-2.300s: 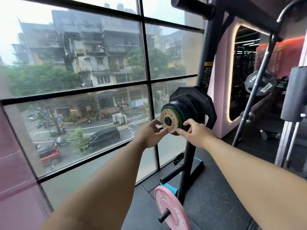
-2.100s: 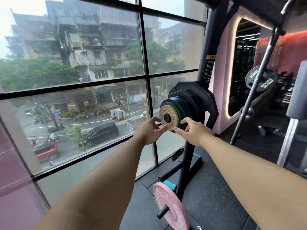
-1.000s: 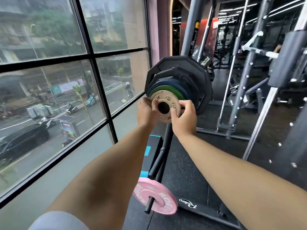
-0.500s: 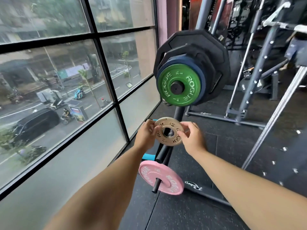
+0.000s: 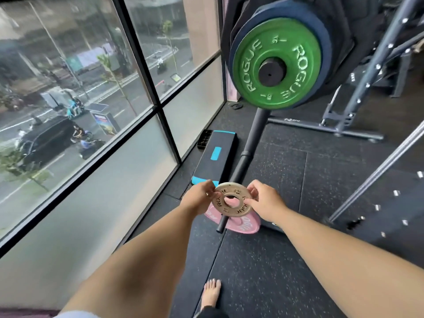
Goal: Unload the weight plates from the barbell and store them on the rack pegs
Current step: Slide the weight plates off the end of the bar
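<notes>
A tall window (image 5: 91,88) lines your left, above the black rubber floor (image 5: 275,260). Arms outstretched, your left hand (image 5: 198,198) pinches one edge of the small tan plate (image 5: 231,203) and your right hand (image 5: 263,203) the other. The plate is held over the pink plate (image 5: 241,222) on the low peg (image 5: 223,223). The green plate (image 5: 276,63) hangs higher up.

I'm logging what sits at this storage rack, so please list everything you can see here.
tan plate: one, tan, held between both grips, overlapping the pink plate in view
green plate: one, green, outermost on the upper peg
blue plate: one, dark blue, behind the green plate
black plates: count unclear, black, behind the blue plate
pink plate: one, pink, on the low peg
storage post: one, black, centre
step platform: one, black with blue patches, floor by the window
grey rack: one, grey, right
window: black-framed panes, left
foot: one, bare, bottom centre
left grip: pinches the plate's left edge
right grip: pinches its right edge
</notes>
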